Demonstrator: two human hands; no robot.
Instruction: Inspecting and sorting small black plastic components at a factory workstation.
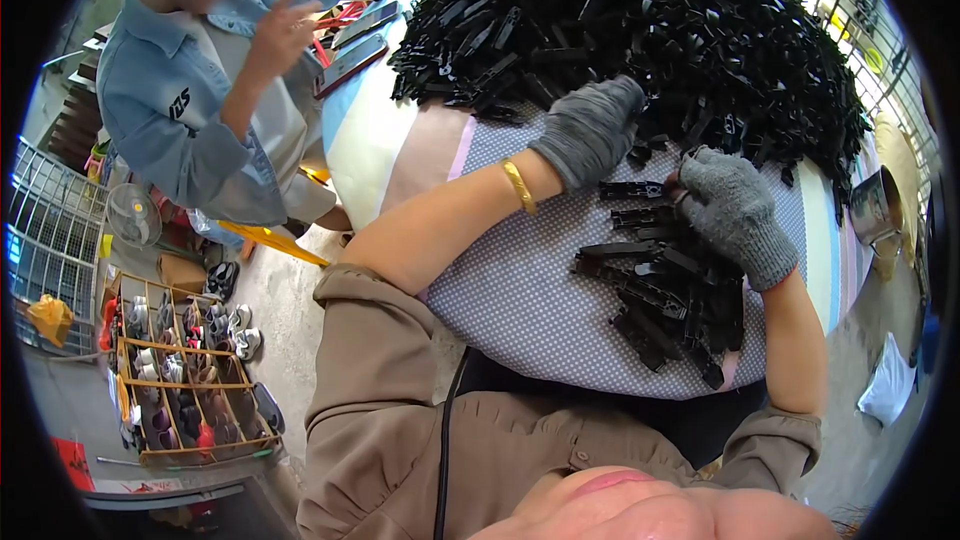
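I've got a big heap of glossy black plastic parts [620, 10] at 1 o'clock, on a striped and dotted cloth surface [500, 290]. A smaller loose pile of long black plastic pieces [665, 295] sits toward 4 o'clock, nearer the wearer.

Left hand [592, 132], dark-grey knit glove, gold metal bangle [518, 187] at the wrist: 1–2 o'clock, fingers curled at the heap's near edge; can't tell if it grasps anything. Right hand [735, 210], lighter grey knit glove: 3 o'clock, fingers bent beside the smaller pile's top pieces; I can't confirm a grip.

Co-worker in a light-blue denim shirt [140, 140] at 10 o'clock, one hand raised. Dark flat phone-like slab [350, 67], 11 o'clock. Slatted wooden shoe rack [200, 349], 8 o'clock. Cylindrical metal can [876, 205], 3 o'clock, far edge.
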